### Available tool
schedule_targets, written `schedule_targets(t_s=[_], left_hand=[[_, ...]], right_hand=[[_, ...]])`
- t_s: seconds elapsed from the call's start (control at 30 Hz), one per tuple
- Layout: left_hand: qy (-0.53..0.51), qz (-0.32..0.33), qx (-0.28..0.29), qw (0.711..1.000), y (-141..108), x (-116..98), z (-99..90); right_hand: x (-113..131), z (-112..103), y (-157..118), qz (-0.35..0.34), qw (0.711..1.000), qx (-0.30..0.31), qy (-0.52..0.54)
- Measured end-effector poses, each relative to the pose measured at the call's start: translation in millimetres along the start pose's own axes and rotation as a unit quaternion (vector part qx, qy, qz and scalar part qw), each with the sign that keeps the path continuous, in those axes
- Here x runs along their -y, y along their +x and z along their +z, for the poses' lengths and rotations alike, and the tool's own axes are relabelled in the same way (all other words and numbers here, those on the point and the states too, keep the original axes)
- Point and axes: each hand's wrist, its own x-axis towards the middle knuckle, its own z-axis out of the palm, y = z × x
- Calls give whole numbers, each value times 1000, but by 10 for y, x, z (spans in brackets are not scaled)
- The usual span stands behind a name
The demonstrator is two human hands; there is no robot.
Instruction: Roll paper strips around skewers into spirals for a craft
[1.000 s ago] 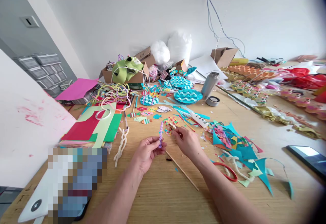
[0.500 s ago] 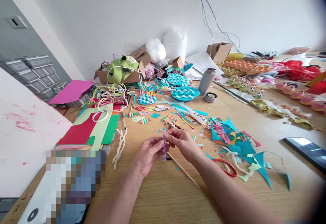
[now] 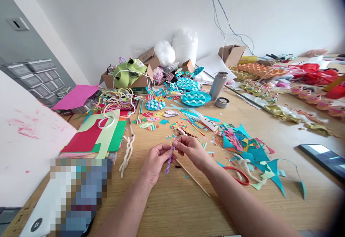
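A short twisted purple strand (image 3: pixel 168 165) hangs between my two hands near the middle of the table. My left hand (image 3: pixel 157 161) pinches it partway down, and its lower end sticks out below the fingers. At its top, the fingertips of my right hand (image 3: pixel 188 149) are closed on the strand. Below my right hand, a thin wooden stick (image 3: pixel 194 179) lies slanting on the wood. Brown and white twisted strands (image 3: pixel 187 133) lie just behind my right hand.
Paper fish (image 3: pixel 152 127), a glue bottle (image 3: pixel 208 122) and a steel flask (image 3: pixel 219 86) are farther back. Coloured sheets (image 3: pixel 115 136) and a white braid (image 3: pixel 126 156) lie left. On the right are teal paper scraps (image 3: pixel 256 156), red scissors (image 3: pixel 238 174) and a phone (image 3: pixel 323 159).
The lower end of the purple strand has swung to the left, so it now slants instead of hanging upright. Both hands keep nearly the same place.
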Motion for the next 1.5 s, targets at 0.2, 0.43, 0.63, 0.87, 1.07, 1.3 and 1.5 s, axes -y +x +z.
schedule_targets(t_s=[0.2, 0.43, 0.63, 0.87, 1.07, 1.3, 1.5], left_hand=[[27, 0, 4, 1000, 13, 18, -16], [29, 6, -14, 999, 24, 18, -32], [34, 11, -28, 999, -3, -37, 12], [47, 3, -32, 998, -5, -30, 11], [37, 5, -19, 999, 20, -3, -19], [43, 11, -17, 999, 3, -13, -1], [15, -1, 11, 1000, -10, -23, -2]], right_hand=[[-38, -13, 10, -4, 1000, 19, -22], [-8, 9, -8, 17, 1000, 14, -3], [17, 26, -23, 14, 1000, 23, -14], [12, 33, -25, 11, 1000, 22, -19], [1, 24, -27, 6, 1000, 20, -13], [21, 37, -23, 14, 999, 20, -37], [-12, 32, -10, 11, 1000, -2, -3]])
